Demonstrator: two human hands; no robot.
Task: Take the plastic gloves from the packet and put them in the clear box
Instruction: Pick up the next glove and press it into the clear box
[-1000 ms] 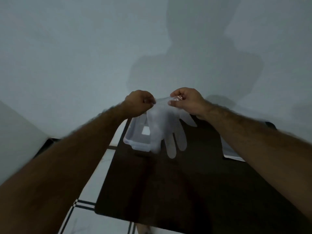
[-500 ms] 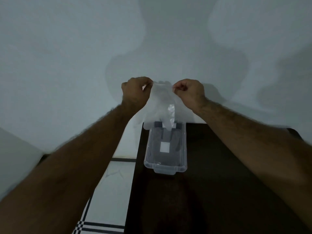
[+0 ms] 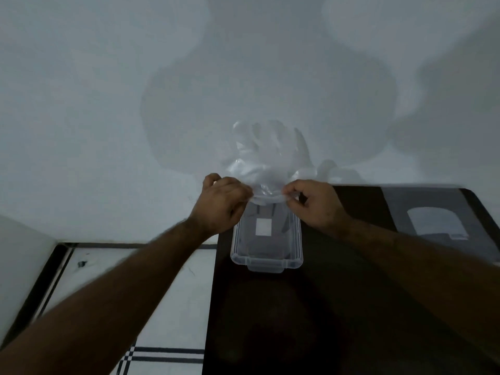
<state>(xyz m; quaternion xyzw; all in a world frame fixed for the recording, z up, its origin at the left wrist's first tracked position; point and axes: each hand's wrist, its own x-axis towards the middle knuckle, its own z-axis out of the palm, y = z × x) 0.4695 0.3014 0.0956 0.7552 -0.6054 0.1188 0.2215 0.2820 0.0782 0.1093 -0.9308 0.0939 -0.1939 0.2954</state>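
A thin clear plastic glove (image 3: 266, 155) is stretched between both hands, its fingers flung upward against the wall. My left hand (image 3: 220, 203) pinches the cuff's left side and my right hand (image 3: 315, 204) pinches its right side, both just above the far end of the clear box (image 3: 266, 259). The box is a lidless rectangular tub on the dark table (image 3: 351, 307), with a white label on its bottom. The glove packet (image 3: 438, 220) lies flat at the table's far right.
A pale wall rises directly behind the table. To the left, beyond the table's edge, lies a white tiled floor (image 3: 113, 280) with dark lines and a black skirting strip.
The glove hung fingers-down a second ago; now its fingers have flipped upward. Both hands have dropped lower, down to the box's far end.
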